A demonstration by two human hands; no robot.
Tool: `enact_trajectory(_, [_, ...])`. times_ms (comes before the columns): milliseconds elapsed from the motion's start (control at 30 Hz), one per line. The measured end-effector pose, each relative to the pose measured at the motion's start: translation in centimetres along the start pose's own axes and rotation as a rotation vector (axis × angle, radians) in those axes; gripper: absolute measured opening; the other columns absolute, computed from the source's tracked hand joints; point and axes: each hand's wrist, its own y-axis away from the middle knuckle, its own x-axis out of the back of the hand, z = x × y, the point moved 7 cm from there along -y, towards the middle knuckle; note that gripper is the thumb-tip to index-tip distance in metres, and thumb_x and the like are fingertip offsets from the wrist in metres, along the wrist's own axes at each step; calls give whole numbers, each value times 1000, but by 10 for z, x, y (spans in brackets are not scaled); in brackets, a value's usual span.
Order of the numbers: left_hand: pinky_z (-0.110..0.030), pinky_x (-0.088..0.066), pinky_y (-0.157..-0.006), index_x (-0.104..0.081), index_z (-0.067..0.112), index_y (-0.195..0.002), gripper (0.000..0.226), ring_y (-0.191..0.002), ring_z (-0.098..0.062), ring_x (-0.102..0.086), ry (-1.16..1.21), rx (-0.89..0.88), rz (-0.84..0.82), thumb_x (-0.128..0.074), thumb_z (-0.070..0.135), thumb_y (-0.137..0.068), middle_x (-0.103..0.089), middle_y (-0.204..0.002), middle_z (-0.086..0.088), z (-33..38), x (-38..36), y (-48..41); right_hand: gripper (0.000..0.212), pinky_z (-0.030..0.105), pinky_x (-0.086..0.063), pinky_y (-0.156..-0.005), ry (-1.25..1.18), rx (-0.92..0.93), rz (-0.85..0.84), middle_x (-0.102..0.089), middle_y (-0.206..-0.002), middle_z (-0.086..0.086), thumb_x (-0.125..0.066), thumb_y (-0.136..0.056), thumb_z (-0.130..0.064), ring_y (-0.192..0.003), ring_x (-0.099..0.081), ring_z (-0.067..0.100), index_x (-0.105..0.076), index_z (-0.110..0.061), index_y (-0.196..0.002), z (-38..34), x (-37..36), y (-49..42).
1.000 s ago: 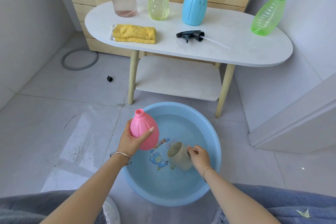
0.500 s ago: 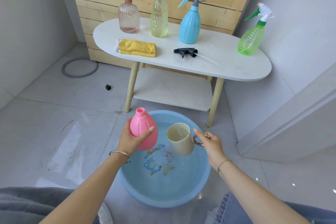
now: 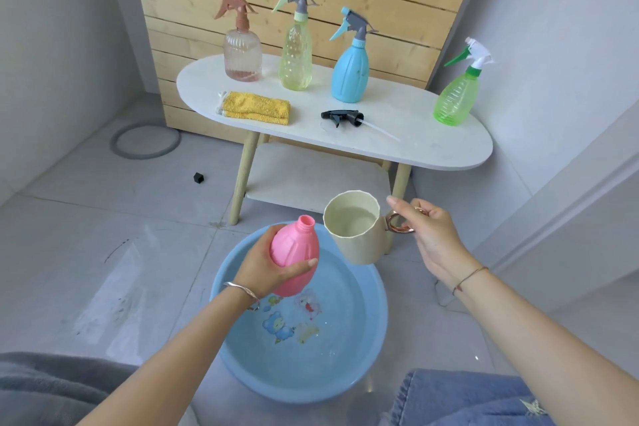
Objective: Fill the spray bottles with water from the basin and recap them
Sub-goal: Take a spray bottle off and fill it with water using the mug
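Five bottles (image 3: 294,263) (image 3: 242,55) (image 3: 295,59) (image 3: 350,76) (image 3: 454,100), one seemingly water-filled cup (image 3: 359,242)

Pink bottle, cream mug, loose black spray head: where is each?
pink bottle (image 3: 294,247), head view, ribbed body below the neck
cream mug (image 3: 359,247), head view, outer wall below the rim
black spray head (image 3: 345,116), head view, its trigger body

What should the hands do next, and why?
Probably tilt the cream faceted cup toward the open neck of the pink plastic bottle and pour slowly. The right hand holds the cup, with water in it, right beside the uncapped bottle, which the left hand grips above the round blue basin.
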Motion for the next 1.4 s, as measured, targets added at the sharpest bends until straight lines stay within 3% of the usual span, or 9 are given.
enact_trajectory(67, [-7, -43, -60, -51, 33, -114, 60, -87, 4, -57, -39, 0, 1, -86, 36, -65, -60, -101, 18, 1, -2, 3, 49, 28, -30, -68, 13, 27, 5, -28, -64, 6, -79, -73, -25, -63, -33, 16, -34, -18, -56, -7, -1, 0])
enact_trajectory(267, [-9, -44, -62, -50, 32, -113, 62, -89, 5, -55, -75, -9, 1, -87, 35, -64, -58, -101, 20, 1, -4, 6, 50, 25, -27, -60, 101, 67, 46, -24, -57, 2, -77, -77, -19, -57, -28, 14, -32, -14, -55, -16, -1, 4])
enact_trajectory(400, [-12, -46, -68, -50, 33, -114, 66, -92, 4, -56, -102, -23, -15, -88, 40, -61, -58, -103, 21, -1, -8, 4, 51, 19, -31, -55, 165, 85, 59, -28, -54, 1, -78, -76, -19, -53, -37, 10, -32, -15, -54, -17, -1, 2])
enact_trajectory(567, [-23, -52, -78, -50, 34, -116, 69, -96, 0, -57, -87, -30, -22, -89, 40, -60, -59, -106, 18, -6, -11, 1, 49, 26, -39, -64, 194, 99, 49, -41, -66, 12, -80, -73, -22, -67, -53, 22, -35, -15, -54, -18, -3, -1])
enact_trajectory(800, [-23, -53, -78, -49, 34, -118, 73, -97, 0, -57, -116, -72, -27, -88, 46, -57, -59, -108, 19, -7, -15, -2, 51, 30, -41, -68, 203, 140, 35, -40, -64, 13, -79, -72, -19, -64, -54, 23, -36, 6, -61, -26, -8, -1])
enact_trajectory(1033, [-24, -53, -79, -50, 34, -118, 81, -98, -1, -58, -117, -76, -46, -80, 62, -48, -60, -108, 18, -11, -18, -2, 43, 28, -42, -66, 221, 187, 44, -38, -62, 11, -77, -75, -11, -59, -54, 21, -38, -7, -58, -38, -11, 2])
enact_trajectory(1200, [-18, -49, -74, -49, 33, -120, 74, -96, 2, -56, -113, -62, -28, -87, 47, -58, -58, -107, 18, -13, -19, -1, 41, 30, -42, -64, 248, 220, 42, -39, -60, 11, -77, -75, -10, -50, -55, 16, -41, 2, -59, -43, -12, 3])
enact_trajectory(1400, [-15, -47, -72, -48, 33, -119, 72, -95, 4, -54, -105, -56, -38, -88, 43, -60, -57, -106, 19, -12, -20, 0, 42, 26, -39, -61, 280, 271, 48, -36, -58, 8, -77, -75, -8, -50, -51, 16, -39, -5, -57, -50, -13, 2])
